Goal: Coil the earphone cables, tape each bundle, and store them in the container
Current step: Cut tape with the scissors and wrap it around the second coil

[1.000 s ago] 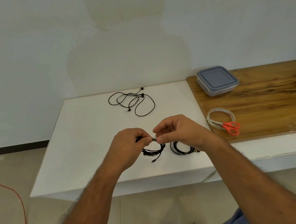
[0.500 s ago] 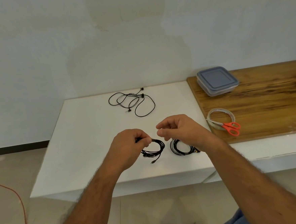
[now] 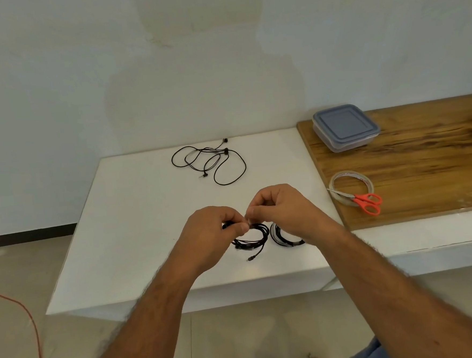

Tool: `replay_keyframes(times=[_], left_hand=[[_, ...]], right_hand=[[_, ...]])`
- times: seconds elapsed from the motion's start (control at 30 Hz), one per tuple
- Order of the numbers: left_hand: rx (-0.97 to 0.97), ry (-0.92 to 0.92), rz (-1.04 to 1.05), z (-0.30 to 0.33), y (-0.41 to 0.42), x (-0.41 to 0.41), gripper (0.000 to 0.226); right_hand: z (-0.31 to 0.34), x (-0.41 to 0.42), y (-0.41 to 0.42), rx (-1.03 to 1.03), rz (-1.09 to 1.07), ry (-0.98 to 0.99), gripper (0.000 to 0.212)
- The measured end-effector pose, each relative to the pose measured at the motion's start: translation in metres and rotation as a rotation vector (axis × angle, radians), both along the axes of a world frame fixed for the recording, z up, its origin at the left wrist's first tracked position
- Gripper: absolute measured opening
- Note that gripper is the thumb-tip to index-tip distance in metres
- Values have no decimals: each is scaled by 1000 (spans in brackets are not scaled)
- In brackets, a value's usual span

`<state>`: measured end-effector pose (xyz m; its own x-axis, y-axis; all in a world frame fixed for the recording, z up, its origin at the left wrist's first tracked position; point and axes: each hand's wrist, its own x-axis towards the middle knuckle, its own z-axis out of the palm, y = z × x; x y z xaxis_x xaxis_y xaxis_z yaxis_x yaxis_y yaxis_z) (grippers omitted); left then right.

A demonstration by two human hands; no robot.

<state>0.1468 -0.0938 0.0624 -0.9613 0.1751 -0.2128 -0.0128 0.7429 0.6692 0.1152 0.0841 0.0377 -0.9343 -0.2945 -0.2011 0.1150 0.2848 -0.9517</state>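
We see the container (image 3: pixel 345 127) at the back of the wooden board (image 3: pixel 412 166), its grey-blue lid (image 3: pixel 344 121) pressed on; through the clear wall we cannot tell what, if anything, lies inside. Nearer us on the same board sits the tape roll (image 3: pixel 351 189), with the orange-handled scissors (image 3: pixel 363 200) resting across its near rim.

Our left hand (image 3: pixel 213 236) is curled and pinches the top of a coiled black cable (image 3: pixel 254 237) between thumb and fingers; the coil hangs just above or on the white worktop (image 3: pixel 136 213), with its plug end (image 3: pixel 253 257) trailing towards us. Our right hand (image 3: pixel 284 211) meets the left at the same spot, fingertips pinched on the cable beside the left thumb; whether a bit of tape is between them we cannot tell. Just right of this coil, partly under our right wrist, lies a second coil (image 3: pixel 282 238) flat on the worktop, with what looks like pale tape on its left side.

Well apart, near the back of the worktop, a third cable (image 3: pixel 214 163) lies loose and uncoiled in wide loops.

The worktop stands against a pale wall (image 3: pixel 166 72) with patchy paint. Below lies a tiled floor (image 3: pixel 12 278), and a thin red wire (image 3: pixel 29 319) runs across it at the left.
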Motion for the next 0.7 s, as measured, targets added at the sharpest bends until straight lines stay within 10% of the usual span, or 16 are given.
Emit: replay_keyframes(times=[0.7], left_hand=[[-173, 545, -223, -2, 7, -5, 12]], right_hand=[[10, -1, 4, -123, -2, -364, 13]])
